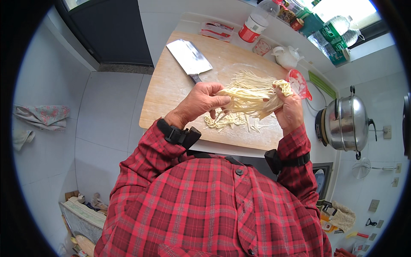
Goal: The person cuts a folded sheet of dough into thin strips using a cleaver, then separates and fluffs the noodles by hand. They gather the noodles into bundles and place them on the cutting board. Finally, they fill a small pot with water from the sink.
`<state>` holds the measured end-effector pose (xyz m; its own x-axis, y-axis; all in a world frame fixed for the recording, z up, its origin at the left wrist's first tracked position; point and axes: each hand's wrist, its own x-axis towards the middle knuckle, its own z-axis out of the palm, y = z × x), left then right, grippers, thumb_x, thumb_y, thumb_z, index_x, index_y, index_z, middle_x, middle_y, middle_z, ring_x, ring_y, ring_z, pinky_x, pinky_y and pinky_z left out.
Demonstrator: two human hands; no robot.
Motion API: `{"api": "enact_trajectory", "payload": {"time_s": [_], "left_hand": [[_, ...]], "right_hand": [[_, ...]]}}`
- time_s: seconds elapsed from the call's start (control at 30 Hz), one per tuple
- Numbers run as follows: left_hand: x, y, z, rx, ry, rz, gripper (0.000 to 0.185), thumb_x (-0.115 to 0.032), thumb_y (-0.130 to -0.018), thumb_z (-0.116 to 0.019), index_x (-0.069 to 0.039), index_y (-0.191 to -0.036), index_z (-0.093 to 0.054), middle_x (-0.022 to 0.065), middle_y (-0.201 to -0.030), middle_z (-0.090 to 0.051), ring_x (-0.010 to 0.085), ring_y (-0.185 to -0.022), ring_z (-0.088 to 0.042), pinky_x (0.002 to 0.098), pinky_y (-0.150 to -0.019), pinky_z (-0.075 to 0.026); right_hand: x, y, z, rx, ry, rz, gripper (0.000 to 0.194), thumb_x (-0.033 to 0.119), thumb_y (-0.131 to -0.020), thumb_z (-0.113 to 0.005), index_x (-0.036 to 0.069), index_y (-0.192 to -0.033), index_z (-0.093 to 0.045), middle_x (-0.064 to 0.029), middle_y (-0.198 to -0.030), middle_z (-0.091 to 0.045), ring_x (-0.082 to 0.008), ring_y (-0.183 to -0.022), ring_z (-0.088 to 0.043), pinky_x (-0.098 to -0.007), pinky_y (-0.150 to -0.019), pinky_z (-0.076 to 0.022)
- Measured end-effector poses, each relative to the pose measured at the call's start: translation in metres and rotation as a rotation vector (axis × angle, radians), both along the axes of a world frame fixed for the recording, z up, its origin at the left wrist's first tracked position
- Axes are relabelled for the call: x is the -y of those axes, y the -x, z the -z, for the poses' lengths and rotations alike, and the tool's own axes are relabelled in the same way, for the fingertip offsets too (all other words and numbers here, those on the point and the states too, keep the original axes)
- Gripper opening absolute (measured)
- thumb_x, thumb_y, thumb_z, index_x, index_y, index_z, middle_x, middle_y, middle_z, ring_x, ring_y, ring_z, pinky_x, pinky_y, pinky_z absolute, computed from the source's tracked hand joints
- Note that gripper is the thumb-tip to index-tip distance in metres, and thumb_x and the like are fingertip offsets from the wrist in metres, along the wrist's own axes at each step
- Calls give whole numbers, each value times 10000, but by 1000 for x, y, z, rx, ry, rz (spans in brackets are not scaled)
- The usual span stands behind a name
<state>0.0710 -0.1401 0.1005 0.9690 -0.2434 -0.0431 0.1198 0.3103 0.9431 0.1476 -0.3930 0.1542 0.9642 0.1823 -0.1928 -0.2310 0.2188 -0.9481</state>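
Note:
Between my two hands a bundle of fresh noodles (pixel 250 98) is stretched above a floured wooden board (pixel 157 99). My left hand (pixel 205 99) pinches its left end between thumb and fingers. The right end is gripped in my right hand (pixel 289 106), with some strands looped over the fingers. Behind the bundle, a row of cut noodles (pixel 252 78) lies on the board. Looser noodles (pixel 228 120) are spread nearer the front edge, partly hidden by the bundle. A cleaver (pixel 190 57) rests flat at the back left, its dark handle towards my left hand.
A red plastic scoop or bowl (pixel 298 83) with white residue touches the board's right side. Behind the board stand a glass (pixel 262 47), a white teapot (pixel 286 57) and a large plastic bottle (pixel 253 27). A steel steamer pot (pixel 346 122) is on the right.

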Motion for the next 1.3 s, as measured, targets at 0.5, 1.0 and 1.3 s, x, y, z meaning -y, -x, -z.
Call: {"api": "enact_trajectory", "payload": {"time_s": [0.5,1.0,1.3], "left_hand": [[-8,-1,42,-100,-379,-96,383,-91,-848,-691,41,-1200,-613,114,-1140,-650,189,-1054,-608,309,-935,-474],[28,-18,0,285,149,283,789,-121,-739,-815,30,-1398,-408,139,-1322,-547,228,-1274,-485,347,-1069,-374],[43,-19,5,-172,2,332,159,-180,-875,-699,-40,-860,-625,16,-659,-609,61,-456,-476,224,-430,-367]], "right_hand": [[38,-3,125,17,589,161,129,41,-911,-580,16,-1013,-655,-28,-870,-658,-136,-768,-633,-272,-690,-532],[-34,43,-7,-52,-184,-304,210,51,-953,-497,-17,-1134,-581,-114,-1012,-646,-223,-907,-658,-362,-781,-552],[-29,27,21,-109,-116,-105,195,136,-946,-580,2,-1088,-579,-107,-960,-655,-209,-837,-671,-355,-723,-564]]}}
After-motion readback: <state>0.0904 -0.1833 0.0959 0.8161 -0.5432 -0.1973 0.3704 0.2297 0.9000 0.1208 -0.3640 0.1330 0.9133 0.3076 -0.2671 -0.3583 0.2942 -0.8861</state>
